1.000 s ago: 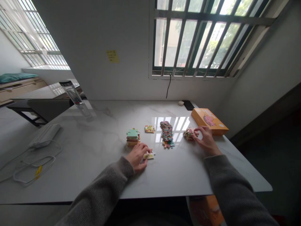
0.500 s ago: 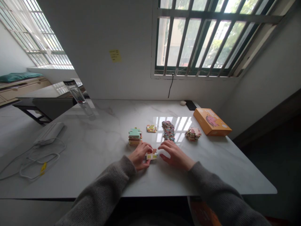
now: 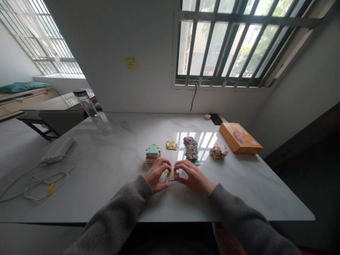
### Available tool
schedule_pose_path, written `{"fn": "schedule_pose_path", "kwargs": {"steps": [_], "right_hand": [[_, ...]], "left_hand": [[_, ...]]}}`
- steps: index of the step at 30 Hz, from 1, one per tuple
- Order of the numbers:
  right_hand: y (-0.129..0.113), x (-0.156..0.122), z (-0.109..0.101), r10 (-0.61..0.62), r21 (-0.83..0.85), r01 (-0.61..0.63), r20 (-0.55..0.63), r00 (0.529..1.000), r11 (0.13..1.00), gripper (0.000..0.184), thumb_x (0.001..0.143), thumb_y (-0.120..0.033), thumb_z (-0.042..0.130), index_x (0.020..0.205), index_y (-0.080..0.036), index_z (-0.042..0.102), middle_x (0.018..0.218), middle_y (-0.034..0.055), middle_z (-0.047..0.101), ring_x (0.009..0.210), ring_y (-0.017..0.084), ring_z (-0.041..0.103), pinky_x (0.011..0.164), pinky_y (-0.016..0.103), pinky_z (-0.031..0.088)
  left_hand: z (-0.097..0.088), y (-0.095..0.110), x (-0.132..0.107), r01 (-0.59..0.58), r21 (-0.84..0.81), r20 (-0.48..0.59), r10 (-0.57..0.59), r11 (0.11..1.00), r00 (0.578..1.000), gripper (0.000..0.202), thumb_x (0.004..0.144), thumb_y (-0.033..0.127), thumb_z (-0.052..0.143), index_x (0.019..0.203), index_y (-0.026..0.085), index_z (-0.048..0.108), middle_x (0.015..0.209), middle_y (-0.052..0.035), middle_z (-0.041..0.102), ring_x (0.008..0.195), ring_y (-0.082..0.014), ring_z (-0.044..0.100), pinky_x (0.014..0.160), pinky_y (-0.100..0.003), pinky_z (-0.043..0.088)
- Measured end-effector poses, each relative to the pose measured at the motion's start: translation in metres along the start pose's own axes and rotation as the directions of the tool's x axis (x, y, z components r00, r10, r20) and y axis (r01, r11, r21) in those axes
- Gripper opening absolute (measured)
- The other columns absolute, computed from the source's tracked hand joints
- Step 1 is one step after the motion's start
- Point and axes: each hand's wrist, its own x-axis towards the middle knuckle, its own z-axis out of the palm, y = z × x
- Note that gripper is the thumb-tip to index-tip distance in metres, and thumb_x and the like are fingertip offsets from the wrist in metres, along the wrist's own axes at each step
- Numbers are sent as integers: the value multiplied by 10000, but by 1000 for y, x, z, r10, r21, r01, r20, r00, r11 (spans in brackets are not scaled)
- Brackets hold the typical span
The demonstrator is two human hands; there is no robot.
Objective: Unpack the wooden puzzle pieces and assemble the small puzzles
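Nearer to the left hand (image 3: 158,175) the right hand (image 3: 193,176) has now been brought; a second ago it was held at the right pile (image 3: 219,151) beside the box. Almost everything close by is held up by a big white marble table (image 3: 111,166). Above its back edge, a window (image 3: 225,47) with bars is set in the wall, and its light is thrown back by the shiny table top. Both arms are covered by grey sleeves (image 3: 119,207). At the right, an orange box (image 3: 241,138) is laid flat, and that right pile is set just to the left of it. Far back at the left, a clear bottle (image 3: 88,103) with a dark lid is seen. Between the right hand and the window, a long leaning stack (image 3: 190,148) of puzzle bits is spread, right behind the hand. Just behind the left hand, a neat stack (image 3: 153,153) is topped with a green bit. Next to it, a low pile (image 3: 172,145) is left by itself. A black phone (image 3: 216,119) is laid at the back right. In the middle, close to the front, small puzzle pieces (image 3: 173,174) are pinched by thumb and fingers of both hands, one side each. Whether they are joined cannot be told.
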Motion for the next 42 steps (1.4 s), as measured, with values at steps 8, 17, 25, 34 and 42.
{"fn": "schedule_pose_path", "kwargs": {"steps": [8, 17, 25, 34, 42], "right_hand": [[-3, -5, -5, 80, 93, -69, -114, 990, 993, 520, 911, -208, 600, 1389, -274, 406, 1277, 133, 543, 1047, 246, 599, 910, 454, 556], [2, -8, -1, 102, 81, -95, -91, 991, 992, 475, 952, -211, 528, 1400, -283, 388, 1068, 91, 585, 887, 215, 603, 813, 417, 574], [3, -10, 1, 115, 84, -108, -76, 990, 991, 533, 945, -186, 518, 1440, -288, 348, 1075, 86, 591, 849, 198, 601, 787, 389, 572], [0, 3, 8, 150, 126, -130, -166, 975, 983, 411, 928, -186, 533, 1326, -279, 495, 1093, 97, 595, 999, 246, 604, 894, 456, 551], [3, 77, 53, 389, 516, -255, -168, 906, 817, 427, 913, -324, 572, 1317, -261, 454, 1348, 121, 503, 1249, 246, 518, 1007, 451, 504]], "left_hand": [[-26, -12, 0, 95, 105, -252, -66, 990, 965, 244, 735, 109, 609, 944, 236, 609, 1142, -67, 639, 1096, -261, 535, 995, -454, 463], [-54, -68, 9, 230, 138, -380, -163, 963, 910, 202, 810, 175, 534, 948, 220, 675, 1106, -55, 693, 1055, -244, 588, 985, -437, 426], [-48, -78, 7, 271, 105, -277, -234, 957, 932, 217, 788, 174, 514, 927, 212, 676, 1101, -62, 672, 1057, -253, 556, 1011, -461, 403], [-23, -95, 2, 317, -625, -268, -577, 714, 771, 505, 833, 442, 546, 1280, 210, 513, 1219, -109, 620, 1152, -286, 599, 987, -463, 473], [5, -81, 17, 186, -905, -261, -845, 382, 466, 511, 853, 650, 465, 1070, 203, 583, 958, -67, 700, 788, -232, 699, 691, -364, 561]]}}
